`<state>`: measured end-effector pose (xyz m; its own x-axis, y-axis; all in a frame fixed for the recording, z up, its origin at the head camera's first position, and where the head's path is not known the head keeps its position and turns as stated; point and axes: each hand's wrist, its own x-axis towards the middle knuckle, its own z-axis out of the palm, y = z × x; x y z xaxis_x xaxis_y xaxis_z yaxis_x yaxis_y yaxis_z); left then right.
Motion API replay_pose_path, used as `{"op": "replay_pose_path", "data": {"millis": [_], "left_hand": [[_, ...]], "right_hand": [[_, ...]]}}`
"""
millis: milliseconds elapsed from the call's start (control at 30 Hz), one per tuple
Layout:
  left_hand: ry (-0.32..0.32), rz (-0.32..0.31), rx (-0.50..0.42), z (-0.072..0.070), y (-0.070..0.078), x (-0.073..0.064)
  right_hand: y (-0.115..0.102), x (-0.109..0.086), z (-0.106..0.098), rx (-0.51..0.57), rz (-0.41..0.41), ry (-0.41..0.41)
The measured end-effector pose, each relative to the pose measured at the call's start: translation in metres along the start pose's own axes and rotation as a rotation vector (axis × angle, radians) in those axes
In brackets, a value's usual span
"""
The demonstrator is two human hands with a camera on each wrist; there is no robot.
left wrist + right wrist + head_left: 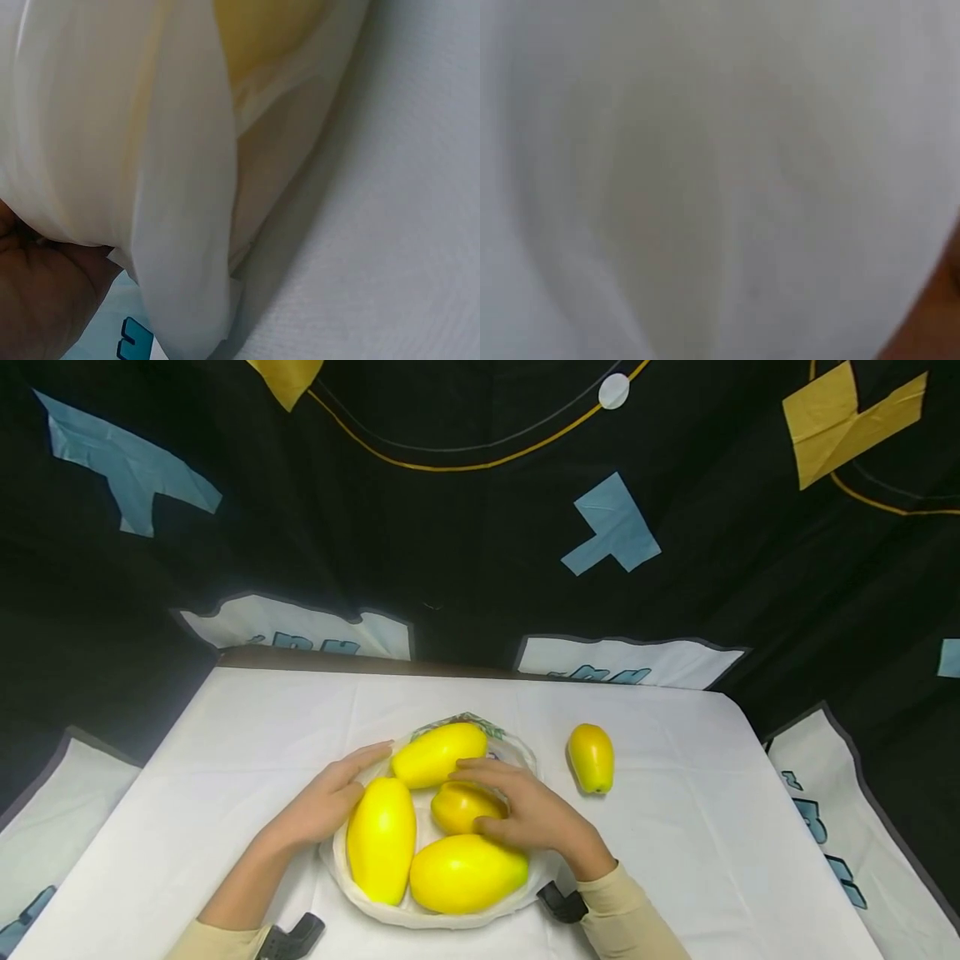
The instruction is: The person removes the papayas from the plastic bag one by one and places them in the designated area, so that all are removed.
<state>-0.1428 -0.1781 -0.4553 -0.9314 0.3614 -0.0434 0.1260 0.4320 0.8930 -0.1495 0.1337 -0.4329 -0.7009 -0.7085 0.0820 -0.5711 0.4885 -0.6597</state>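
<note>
A white plastic bag (360,902) lies rolled open on the table, with several yellow fruits in it. The large smooth ones look like mangoes, one at the left (382,839), one at the back (438,755) and one at the front (468,874). My right hand (525,806) holds a smaller yellow fruit (467,807) among them, fingers over its top and thumb on its near side. At the bag's left rim, my left hand (330,797) grips the edge, its thumb beside the left mango. The bag's wall (184,187) hides most of this hand's fingers in the left wrist view.
Another small yellow fruit (591,758) lies on the white tablecloth (697,827) to the right of the bag. Behind the table's far edge hangs a black cloth (465,552) with blue and yellow patches. The right wrist view is filled by blurred white plastic.
</note>
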Motion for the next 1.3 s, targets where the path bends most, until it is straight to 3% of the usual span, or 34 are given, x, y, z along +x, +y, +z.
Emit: {"op": "replay_pose_path", "data": {"millis": [900, 1300], "left_hand": [[-0.004, 0.003, 0.004, 0.0005, 0.0047, 0.0003], [-0.014, -0.012, -0.006, 0.0015, 0.0047, 0.0008]], "right_hand": [[0.0095, 0.0009, 0.0037, 0.028, -0.012, -0.053], [0.0094, -0.0017, 0.0000, 0.019, -0.012, -0.008]]}}
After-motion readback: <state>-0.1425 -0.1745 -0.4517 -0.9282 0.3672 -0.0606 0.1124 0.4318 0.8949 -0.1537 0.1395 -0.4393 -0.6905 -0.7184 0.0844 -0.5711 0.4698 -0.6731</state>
